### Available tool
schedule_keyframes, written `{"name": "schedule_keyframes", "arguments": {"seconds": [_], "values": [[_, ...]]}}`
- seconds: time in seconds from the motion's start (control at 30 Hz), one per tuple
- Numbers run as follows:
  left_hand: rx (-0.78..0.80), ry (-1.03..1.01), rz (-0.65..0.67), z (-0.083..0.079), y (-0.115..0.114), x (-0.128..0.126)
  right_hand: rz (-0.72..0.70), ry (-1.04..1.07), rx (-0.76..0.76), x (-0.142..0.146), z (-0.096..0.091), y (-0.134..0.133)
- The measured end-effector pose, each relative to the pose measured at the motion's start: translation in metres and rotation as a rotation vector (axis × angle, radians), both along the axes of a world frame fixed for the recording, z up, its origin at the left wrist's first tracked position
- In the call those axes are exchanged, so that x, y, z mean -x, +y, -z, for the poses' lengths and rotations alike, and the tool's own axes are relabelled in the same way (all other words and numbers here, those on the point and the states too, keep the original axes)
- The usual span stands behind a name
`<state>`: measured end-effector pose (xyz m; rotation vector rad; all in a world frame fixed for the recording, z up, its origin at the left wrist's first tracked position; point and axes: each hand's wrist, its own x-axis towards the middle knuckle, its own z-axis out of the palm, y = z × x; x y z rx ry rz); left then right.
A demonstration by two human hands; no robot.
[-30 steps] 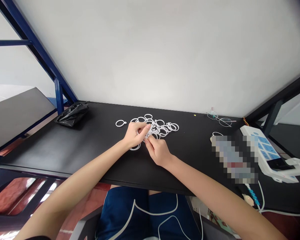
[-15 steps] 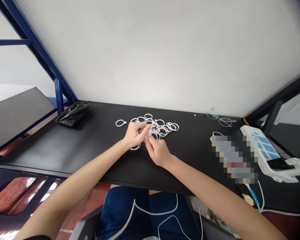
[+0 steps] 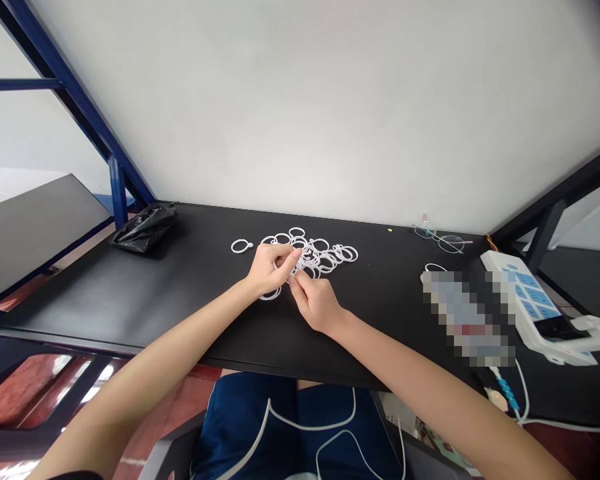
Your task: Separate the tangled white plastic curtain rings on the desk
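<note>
The left hand (image 3: 270,268) and right hand (image 3: 316,302) came close together over a heap of white plastic rings (image 3: 326,258). Both were pinched closed on rings at its near edge, though the fingers hid exactly which ring each gripped. Another ring (image 3: 271,294) lay partly under the left hand, and a lone ring (image 3: 241,247) sat just left of the heap. All of this rested mid-frame on a black desk (image 3: 190,300). Farther out lay a black plastic bag (image 3: 145,228) at left, eyeglasses (image 3: 440,240) at upper right, and a white power strip (image 3: 517,293) at right, beside a pixelated object (image 3: 467,317).
</note>
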<state>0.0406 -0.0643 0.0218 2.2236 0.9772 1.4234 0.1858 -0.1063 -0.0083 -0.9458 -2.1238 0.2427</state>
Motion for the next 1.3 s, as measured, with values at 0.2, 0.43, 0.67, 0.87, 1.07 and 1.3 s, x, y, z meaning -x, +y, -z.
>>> {"name": "schedule_keyframes", "arguments": {"seconds": [0.2, 0.43, 0.67, 0.87, 1.07, 1.3], "values": [[-0.027, 0.009, -0.015, 0.000, 0.002, 0.004, -0.026, 0.102, 0.063, 0.000, -0.003, 0.002], [-0.014, 0.012, -0.035, 0.000, 0.002, 0.006, -0.025, 0.169, 0.105, -0.002, -0.003, 0.005], [-0.070, -0.029, -0.246, -0.003, 0.009, 0.013, -0.046, 0.125, 0.001, -0.002, -0.004, 0.004], [0.052, -0.010, -0.302, 0.001, 0.017, 0.014, -0.225, -0.013, -0.148, 0.001, -0.008, 0.004], [0.060, 0.164, -0.406, 0.006, 0.028, 0.027, -0.432, -0.354, -0.078, 0.001, -0.007, 0.003], [0.201, 0.675, -0.620, -0.003, 0.038, 0.047, -0.398, -0.291, 0.056, -0.001, -0.008, 0.005]]}}
